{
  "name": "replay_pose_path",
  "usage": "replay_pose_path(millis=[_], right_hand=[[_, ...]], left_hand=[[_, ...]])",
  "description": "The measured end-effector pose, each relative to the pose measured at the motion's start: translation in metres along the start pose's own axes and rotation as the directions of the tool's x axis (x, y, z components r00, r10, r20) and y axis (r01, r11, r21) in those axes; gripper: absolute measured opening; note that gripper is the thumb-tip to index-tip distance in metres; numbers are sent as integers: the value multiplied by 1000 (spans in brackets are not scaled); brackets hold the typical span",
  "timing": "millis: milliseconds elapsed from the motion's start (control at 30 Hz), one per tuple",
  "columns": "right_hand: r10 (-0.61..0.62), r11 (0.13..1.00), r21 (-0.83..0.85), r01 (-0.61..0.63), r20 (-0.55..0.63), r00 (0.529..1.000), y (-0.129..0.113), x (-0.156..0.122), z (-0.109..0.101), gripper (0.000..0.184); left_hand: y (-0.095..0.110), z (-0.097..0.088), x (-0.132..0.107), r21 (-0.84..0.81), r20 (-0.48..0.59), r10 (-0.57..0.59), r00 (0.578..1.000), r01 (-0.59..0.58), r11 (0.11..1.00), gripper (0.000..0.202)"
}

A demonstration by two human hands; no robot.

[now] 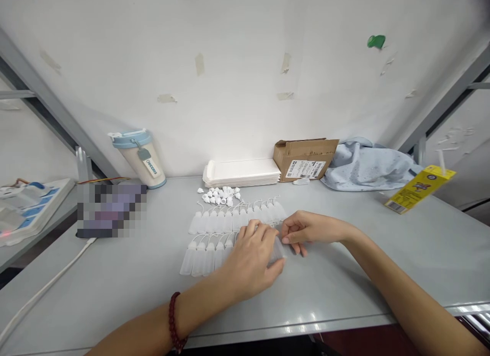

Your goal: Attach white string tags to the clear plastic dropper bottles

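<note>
**Small translucent plastic bottle (278, 250) held between both hands, centre of surface**

- Grey flat surface (344, 274) carries everything; white wall (245, 65) with tape scraps stands behind it.
- Crumpled pale blue cloth (367, 167) lies back right against the wall. Open brown cardboard box (304, 159) with a barcode label sits just left of it, touching the cloth.
- Stack of white flat trays (242, 172) sits beside the box, back centre.
- White tumbler with light blue lid (140, 157) stands back left. Yellow drink carton with straw (419, 188) sits far right.
- White cable (42, 289) runs along the left side of the surface to a dark pixelated object (111, 210).
- Two rows of matching translucent bottles with tethered caps lie on their sides: back row (229, 219) and front row (204, 256). The front row runs under the left hand.
- Pile of small white caps (220, 195) sits between the trays and the back row.
- Left hand (252, 261): fingers curled over the bottle, covering most of it. Dark red bead bracelet (174, 323) on that wrist.
- Right hand (306, 228): thumb and forefinger pinched on the bottle's upper end, other fingers loosely bent, resting on the surface.
- Bottle sits just right of the front row, low over the surface; can't tell if it touches.
</note>
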State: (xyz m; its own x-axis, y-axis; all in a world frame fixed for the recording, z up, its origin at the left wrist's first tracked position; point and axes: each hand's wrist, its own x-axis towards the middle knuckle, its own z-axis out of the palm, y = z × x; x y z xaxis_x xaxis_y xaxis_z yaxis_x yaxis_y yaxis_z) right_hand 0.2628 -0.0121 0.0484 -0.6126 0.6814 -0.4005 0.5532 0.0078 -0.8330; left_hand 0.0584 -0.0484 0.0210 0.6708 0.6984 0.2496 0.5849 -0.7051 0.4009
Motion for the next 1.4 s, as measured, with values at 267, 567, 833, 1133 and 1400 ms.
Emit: replay_pose_path(millis=[267, 567, 833, 1133, 1400], right_hand=[[19, 1000, -12, -22, -211, 977, 2, -12, -22, 30], [-48, 961, -238, -142, -646, 762, 37, 2, -45, 24], [-200, 809, -437, -394, -834, 513, 67, 19, -59, 18], [-307, 677, -544, -497, -821, 481, 78, 28, -61, 42], [-296, 639, -568, -519, -804, 515, 82, 30, -62, 38]], left_hand=[[0, -1, -1, 62, 10, 30, 1000, -30, 998, 33], [-3, -1, -3, 137, -29, 103, 994, -99, 986, 26], [-4, -4, -2, 65, -11, 70, 998, -69, 995, 38], [-51, -31, 20, 121, -205, -93, 974, 120, 985, 28], [-87, -52, 50, 243, 79, -116, 990, 94, 965, 23]])
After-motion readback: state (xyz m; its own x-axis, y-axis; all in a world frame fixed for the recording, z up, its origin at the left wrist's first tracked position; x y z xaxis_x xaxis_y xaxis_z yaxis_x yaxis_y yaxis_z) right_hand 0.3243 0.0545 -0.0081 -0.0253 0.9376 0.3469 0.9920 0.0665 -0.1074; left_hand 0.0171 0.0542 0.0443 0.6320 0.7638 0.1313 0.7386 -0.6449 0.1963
